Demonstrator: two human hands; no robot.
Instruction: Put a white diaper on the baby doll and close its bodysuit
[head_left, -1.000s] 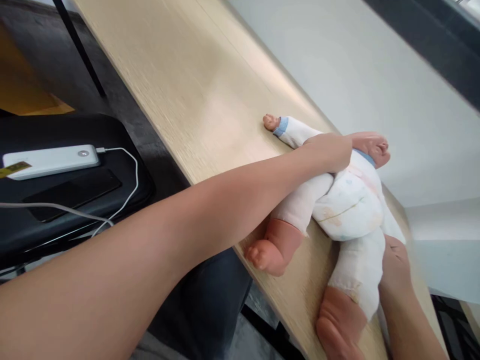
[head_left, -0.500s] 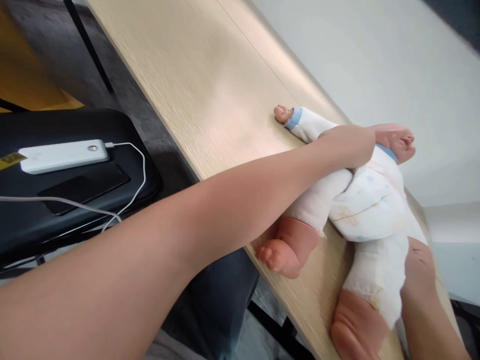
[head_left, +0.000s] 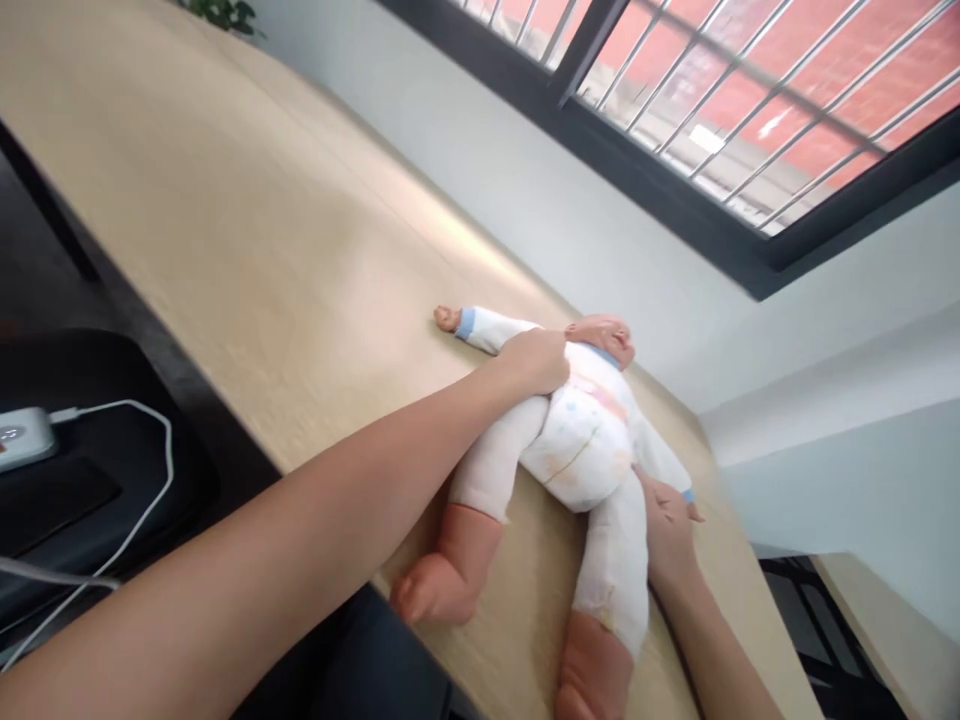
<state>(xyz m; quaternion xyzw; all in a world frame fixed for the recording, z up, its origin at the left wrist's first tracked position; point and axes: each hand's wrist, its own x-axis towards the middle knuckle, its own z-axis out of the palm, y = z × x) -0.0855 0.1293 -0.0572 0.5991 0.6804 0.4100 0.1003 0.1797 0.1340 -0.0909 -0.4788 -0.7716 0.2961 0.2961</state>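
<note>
A baby doll (head_left: pixel 660 447) in a white outfit with blue cuffs lies on its back, its bare feet toward me. Around its hips is a white diaper (head_left: pixel 581 450) with a pink patterned front. My left hand (head_left: pixel 534 360) reaches across one leg and is closed at the diaper's side by the waist, its fingertips hidden. On the opposite hip, my right hand (head_left: pixel 666 512) is closed against the diaper's other edge, its fingers partly tucked behind the doll's body.
The doll rests on a long wooden table (head_left: pixel 262 230) against a pale wall below a barred window (head_left: pixel 712 110). At left, a white power bank (head_left: pixel 22 440) with a cable and a dark phone (head_left: pixel 60 500) lie on a black seat (head_left: pixel 97 380).
My view has tilted up and drawn back, bringing the window and my right hand into sight. The doll stays on its back with my left hand at its waist.
</note>
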